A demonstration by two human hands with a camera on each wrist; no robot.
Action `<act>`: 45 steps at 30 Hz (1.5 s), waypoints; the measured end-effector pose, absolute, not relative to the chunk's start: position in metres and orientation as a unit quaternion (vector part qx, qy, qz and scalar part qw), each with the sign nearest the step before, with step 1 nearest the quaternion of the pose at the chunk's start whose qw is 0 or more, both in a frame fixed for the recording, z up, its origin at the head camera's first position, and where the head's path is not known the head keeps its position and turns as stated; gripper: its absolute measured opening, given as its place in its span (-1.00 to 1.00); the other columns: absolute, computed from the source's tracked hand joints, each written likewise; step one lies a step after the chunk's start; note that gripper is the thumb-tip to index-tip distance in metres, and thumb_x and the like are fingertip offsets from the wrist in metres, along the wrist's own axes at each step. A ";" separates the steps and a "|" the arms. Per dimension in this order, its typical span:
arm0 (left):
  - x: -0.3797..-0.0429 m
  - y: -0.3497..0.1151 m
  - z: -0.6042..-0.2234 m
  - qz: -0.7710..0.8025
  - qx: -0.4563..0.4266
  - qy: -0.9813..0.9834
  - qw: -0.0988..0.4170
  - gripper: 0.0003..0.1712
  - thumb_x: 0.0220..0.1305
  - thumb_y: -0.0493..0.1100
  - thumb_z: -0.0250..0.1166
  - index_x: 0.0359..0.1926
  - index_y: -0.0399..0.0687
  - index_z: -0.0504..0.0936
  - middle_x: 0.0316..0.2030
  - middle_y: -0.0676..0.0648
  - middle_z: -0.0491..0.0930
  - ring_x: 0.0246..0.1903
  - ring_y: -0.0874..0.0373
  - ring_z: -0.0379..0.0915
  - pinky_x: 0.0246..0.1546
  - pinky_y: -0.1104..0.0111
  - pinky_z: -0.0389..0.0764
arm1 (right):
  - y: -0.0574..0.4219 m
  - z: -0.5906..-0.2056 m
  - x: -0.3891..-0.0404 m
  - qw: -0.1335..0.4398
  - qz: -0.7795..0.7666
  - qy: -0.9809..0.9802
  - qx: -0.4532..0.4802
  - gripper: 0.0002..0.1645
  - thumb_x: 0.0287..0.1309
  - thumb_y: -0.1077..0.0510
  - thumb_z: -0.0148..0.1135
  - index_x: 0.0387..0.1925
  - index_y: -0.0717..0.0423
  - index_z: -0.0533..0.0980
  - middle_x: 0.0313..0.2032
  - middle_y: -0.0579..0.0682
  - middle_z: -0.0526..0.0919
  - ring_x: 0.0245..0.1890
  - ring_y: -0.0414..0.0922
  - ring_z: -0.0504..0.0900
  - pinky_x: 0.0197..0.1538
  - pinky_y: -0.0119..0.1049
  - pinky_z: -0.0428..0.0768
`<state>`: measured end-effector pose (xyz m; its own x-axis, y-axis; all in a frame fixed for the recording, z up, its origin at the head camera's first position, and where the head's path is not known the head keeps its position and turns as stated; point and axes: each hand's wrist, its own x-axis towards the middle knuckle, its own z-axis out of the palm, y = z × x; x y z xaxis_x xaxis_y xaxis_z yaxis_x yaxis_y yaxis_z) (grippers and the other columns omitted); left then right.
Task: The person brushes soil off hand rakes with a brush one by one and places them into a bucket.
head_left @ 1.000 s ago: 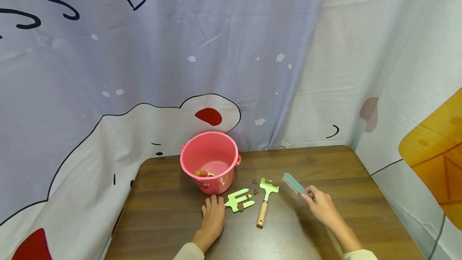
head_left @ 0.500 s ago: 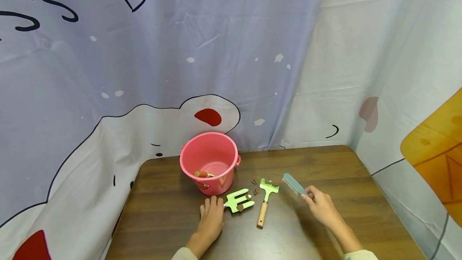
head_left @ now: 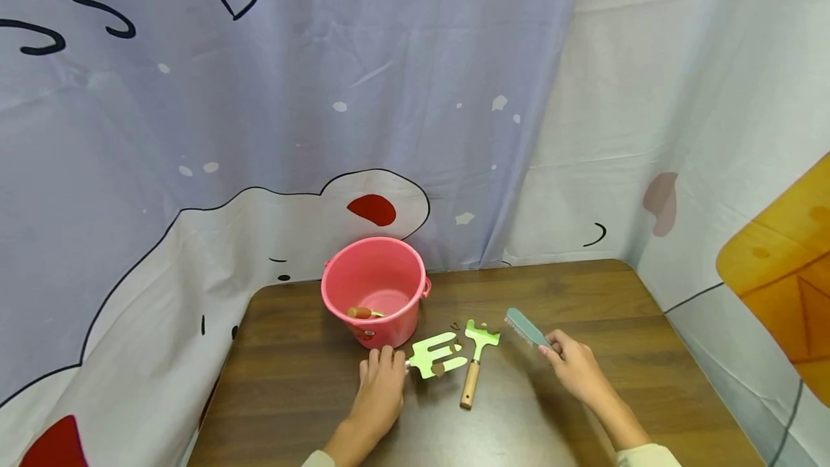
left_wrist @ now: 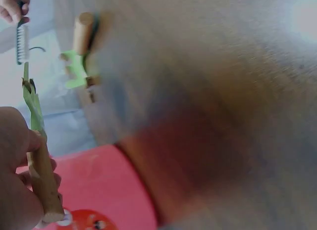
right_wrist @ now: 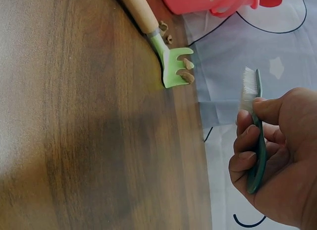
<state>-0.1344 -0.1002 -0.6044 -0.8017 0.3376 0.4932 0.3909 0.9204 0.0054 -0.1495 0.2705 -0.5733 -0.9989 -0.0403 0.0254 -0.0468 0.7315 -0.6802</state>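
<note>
My left hand grips the wooden handle of a light-green hand fork. Brown bits cling to its tines, which point right, in front of the bucket. In the left wrist view the fork is raised above the tabletop. My right hand holds a teal brush with pale bristles, fingers and thumb curled round its handle. Between the two hands a green hand rake lies on the table, its wooden handle toward me. Brown bits sit on its teeth too.
A pink bucket stands behind my left hand, with a wooden-handled tool inside. Small brown scraps lie between fork and rake. The brown wooden table meets a printed curtain at its back edge.
The fork has shifted slightly right and away from me in my left hand, its tines now closer to the rake. My right hand and the brush stay almost still.
</note>
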 end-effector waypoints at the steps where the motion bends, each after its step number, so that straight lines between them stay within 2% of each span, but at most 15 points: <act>1: -0.134 -0.101 -0.600 -0.055 -0.198 -0.942 0.266 -0.81 0.22 -0.17 0.35 -0.23 -0.10 0.51 -0.31 -0.07 0.43 -0.29 -0.02 0.34 -0.35 0.23 0.25 | 0.270 -0.573 -0.150 0.006 0.365 -0.931 0.024 -0.75 0.40 0.20 0.24 -0.02 0.31 0.55 -0.26 0.15 0.72 -0.38 -0.14 0.56 -0.35 -0.32 0.52; 5: -0.134 -0.102 -0.584 -0.067 -0.221 -0.918 0.323 -0.84 0.26 -0.17 0.25 -0.21 -0.18 0.54 -0.33 -0.09 0.42 -0.33 -0.01 0.32 -0.37 0.24 0.23 | 0.270 -0.572 -0.151 0.012 0.363 -0.931 0.022 -0.76 0.40 0.20 0.24 -0.04 0.30 0.56 -0.29 0.12 0.71 -0.40 -0.15 0.54 -0.35 -0.33 0.51; 9: -0.134 -0.101 -0.566 -0.063 -0.230 -0.908 0.344 -0.80 0.29 -0.16 0.19 -0.18 -0.21 0.56 -0.32 -0.10 0.43 -0.33 -0.01 0.33 -0.37 0.23 0.26 | 0.270 -0.571 -0.152 0.022 0.360 -0.932 0.025 -0.80 0.39 0.20 0.25 -0.08 0.28 0.56 -0.35 0.03 0.68 -0.44 -0.18 0.50 -0.38 -0.36 0.47; 16: -0.140 -0.099 -0.536 -0.038 -0.223 -0.915 0.335 -0.83 0.27 -0.19 0.30 -0.18 -0.18 0.56 -0.31 -0.11 0.47 -0.30 -0.04 0.38 -0.34 0.18 0.33 | 0.268 -0.566 -0.153 0.041 0.356 -0.933 0.040 -0.82 0.39 0.21 0.26 -0.10 0.27 0.56 -0.39 -0.01 0.66 -0.46 -0.19 0.47 -0.40 -0.36 0.45; 23: -0.152 -0.094 -0.507 -0.019 -0.224 -0.911 0.345 -0.84 0.24 -0.22 0.39 -0.29 -0.16 0.55 -0.36 -0.12 0.47 -0.33 -0.06 0.39 -0.37 0.21 0.32 | 0.265 -0.562 -0.155 0.050 0.351 -0.934 0.051 -0.79 0.39 0.20 0.26 -0.07 0.27 0.57 -0.33 0.04 0.72 -0.41 -0.18 0.54 -0.35 -0.33 0.50; 27: -0.158 -0.092 -0.495 0.006 -0.217 -0.917 0.333 -0.82 0.21 -0.23 0.43 -0.30 -0.13 0.56 -0.37 -0.12 0.48 -0.32 -0.04 0.40 -0.36 0.21 0.32 | 0.261 -0.557 -0.157 0.065 0.356 -0.930 0.061 -0.81 0.39 0.20 0.26 -0.08 0.26 0.57 -0.36 0.00 0.71 -0.41 -0.20 0.56 -0.35 -0.34 0.52; 33: -0.167 -0.087 -0.489 0.015 -0.212 -0.927 0.309 -0.95 0.27 -0.32 0.31 -0.25 -0.15 0.60 -0.33 -0.15 0.53 -0.27 -0.06 0.45 -0.35 0.18 0.35 | 0.251 -0.543 -0.157 0.102 0.358 -0.925 0.077 -0.84 0.37 0.20 0.29 -0.12 0.22 0.58 -0.39 -0.05 0.69 -0.44 -0.25 0.54 -0.38 -0.34 0.51; 40: -0.174 -0.079 -0.491 0.021 -0.214 -0.927 0.308 -0.90 0.28 -0.27 0.37 -0.23 -0.17 0.61 -0.31 -0.16 0.55 -0.27 -0.07 0.45 -0.38 0.18 0.35 | 0.234 -0.524 -0.155 0.126 0.361 -0.920 0.092 -0.85 0.35 0.21 0.31 -0.12 0.21 0.57 -0.39 -0.06 0.70 -0.44 -0.25 0.57 -0.38 -0.34 0.53; 45: -0.178 -0.073 -0.493 0.033 -0.213 -0.926 0.310 -0.88 0.30 -0.23 0.38 -0.23 -0.16 0.60 -0.35 -0.14 0.51 -0.30 -0.04 0.42 -0.37 0.22 0.30 | 0.221 -0.511 -0.154 0.146 0.362 -0.915 0.103 -0.86 0.32 0.23 0.33 -0.14 0.21 0.58 -0.41 -0.07 0.69 -0.48 -0.26 0.50 -0.39 -0.34 0.49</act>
